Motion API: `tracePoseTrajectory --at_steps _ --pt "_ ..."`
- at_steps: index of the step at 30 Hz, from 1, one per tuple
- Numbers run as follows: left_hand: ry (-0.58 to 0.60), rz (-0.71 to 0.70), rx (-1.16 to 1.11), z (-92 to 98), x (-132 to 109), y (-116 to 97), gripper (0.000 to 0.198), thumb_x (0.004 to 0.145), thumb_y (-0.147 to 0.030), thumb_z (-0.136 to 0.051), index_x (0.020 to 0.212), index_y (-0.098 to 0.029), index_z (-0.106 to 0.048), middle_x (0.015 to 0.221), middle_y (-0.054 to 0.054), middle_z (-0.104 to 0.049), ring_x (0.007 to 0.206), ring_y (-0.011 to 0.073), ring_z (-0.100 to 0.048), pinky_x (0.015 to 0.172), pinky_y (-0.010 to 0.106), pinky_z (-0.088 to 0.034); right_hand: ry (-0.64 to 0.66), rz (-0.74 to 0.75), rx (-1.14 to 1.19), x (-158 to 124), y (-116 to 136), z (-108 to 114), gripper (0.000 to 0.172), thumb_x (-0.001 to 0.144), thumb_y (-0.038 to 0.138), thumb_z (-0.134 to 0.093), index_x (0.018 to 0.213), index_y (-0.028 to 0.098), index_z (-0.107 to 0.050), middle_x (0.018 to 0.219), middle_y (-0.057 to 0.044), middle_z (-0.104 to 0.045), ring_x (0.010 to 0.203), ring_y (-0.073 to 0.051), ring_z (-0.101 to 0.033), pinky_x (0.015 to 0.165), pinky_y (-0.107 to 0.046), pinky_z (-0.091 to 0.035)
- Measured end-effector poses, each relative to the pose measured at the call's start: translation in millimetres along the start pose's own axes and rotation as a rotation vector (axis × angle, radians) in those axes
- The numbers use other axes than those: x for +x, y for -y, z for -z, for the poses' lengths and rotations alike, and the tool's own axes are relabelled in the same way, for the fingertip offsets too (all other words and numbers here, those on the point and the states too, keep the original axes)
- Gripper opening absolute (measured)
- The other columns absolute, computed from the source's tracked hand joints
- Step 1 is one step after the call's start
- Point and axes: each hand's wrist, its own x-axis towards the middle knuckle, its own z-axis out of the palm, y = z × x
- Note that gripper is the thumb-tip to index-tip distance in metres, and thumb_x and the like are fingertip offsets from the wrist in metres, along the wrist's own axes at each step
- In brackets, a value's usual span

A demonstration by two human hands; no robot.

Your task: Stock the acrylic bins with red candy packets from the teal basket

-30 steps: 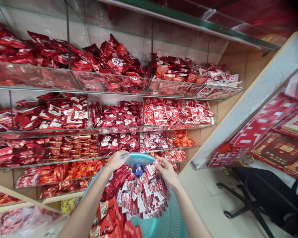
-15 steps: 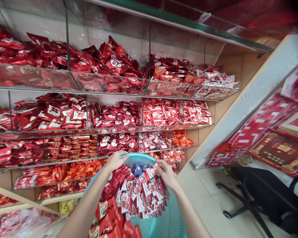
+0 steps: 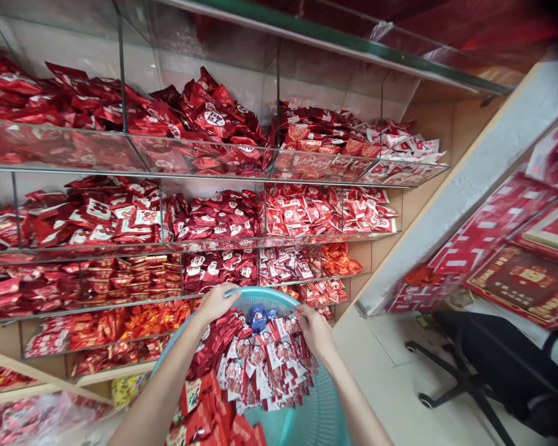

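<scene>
Turquoise basket (image 3: 330, 396) gripped at its rim

Both my hands are closed on the basket, which sits right in front of me, between my forearms. My left hand (image 3: 218, 303) pinches the far rim on the left; my right hand (image 3: 314, 329) is curled tight at the rim on the right, and I cannot tell whether a packet is caught in it too.

Inside, white-and-red packets (image 3: 265, 365) lie in a fanned pile in the middle. Blue sweets (image 3: 259, 317) sit beyond them, dark red packets (image 3: 218, 347) to their left, and larger bright red packets (image 3: 209, 406) nearest me.

Past the rim rise glass-fronted shelves (image 3: 190, 176), their compartments heaped with red sachets (image 3: 216, 118) and, lower down, some orange ones. To the right a black chair (image 3: 497, 353) stands on the tiled floor (image 3: 381, 347), with red boxes (image 3: 525, 282) behind it.
</scene>
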Motion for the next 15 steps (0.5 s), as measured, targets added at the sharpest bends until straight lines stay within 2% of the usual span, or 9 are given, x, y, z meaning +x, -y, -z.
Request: tracePoseTrajectory --at_steps 4,10,15 --pt "-0.002 -0.001 0.011 0.7 0.0 0.5 0.037 0.076 -0.048 -0.043 0.096 -0.026 -0.064 0.106 -0.001 -0.063 0.094 0.0187 -0.058 0.083 0.026 -0.042 0.044 0.014 -0.218 -1.5 9.6 3.4 0.032 0.08 0.019 -0.037 0.104 0.022 -0.058 0.095 -0.01 -0.064 0.09 -0.024 -0.058 0.074 -0.031 -0.037" --pt "0.009 -0.013 0.008 0.7 0.1 1.0 0.036 0.077 -0.048 -0.042 0.098 -0.027 -0.063 0.106 -0.002 -0.063 0.094 0.0181 -0.058 0.082 0.027 -0.041 0.087 -0.03 -0.457 -4.7 33.0 10.2 0.032 0.082 0.015 -0.033 0.106 0.022 -0.054 0.097 -0.011 -0.062 0.085 -0.022 -0.059 0.066 -0.028 -0.036" --pt "0.011 -0.012 0.003 0.5 0.0 1.5 0.036 0.077 -0.048 -0.042 0.098 -0.027 -0.063 0.106 -0.002 -0.063 0.094 0.018 -0.058 0.082 0.026 -0.041 0.111 -0.029 -0.567 -7.5 40.4 12.8 0.03 0.083 0.014 -0.033 0.103 0.021 -0.054 0.096 -0.011 -0.061 0.085 -0.021 -0.058 0.065 -0.027 -0.034"
